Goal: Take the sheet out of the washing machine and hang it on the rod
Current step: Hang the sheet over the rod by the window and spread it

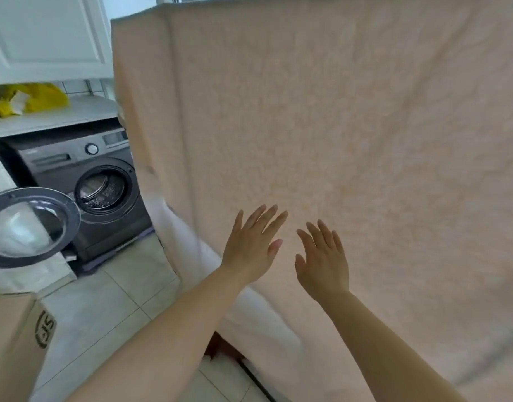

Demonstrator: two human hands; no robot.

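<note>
The peach-coloured sheet (322, 126) hangs in a broad flat curtain, draped over something at the top of the view; the rod itself is hidden under the fold, so I cannot make it out. The cloth fills most of the space ahead and falls down toward the tiled floor (110, 300).

Both bare arms reach forward to it. The left hand (250, 245) is spread with straight fingers, palm toward the fabric, gripping nothing. The right hand (323, 261) sits just beside it, likewise flat and spread, holding nothing. Whether the palms actually press the cloth or sit just off it, I cannot tell.

To the left of the sheet stands the dark grey washing machine (84, 181) under a white counter (60, 117), its round door (29, 224) swung wide open and the drum showing behind. A yellow bag (37, 98) lies at the left end of the counter. A cardboard box (14, 346) stands on the floor at lower left.
</note>
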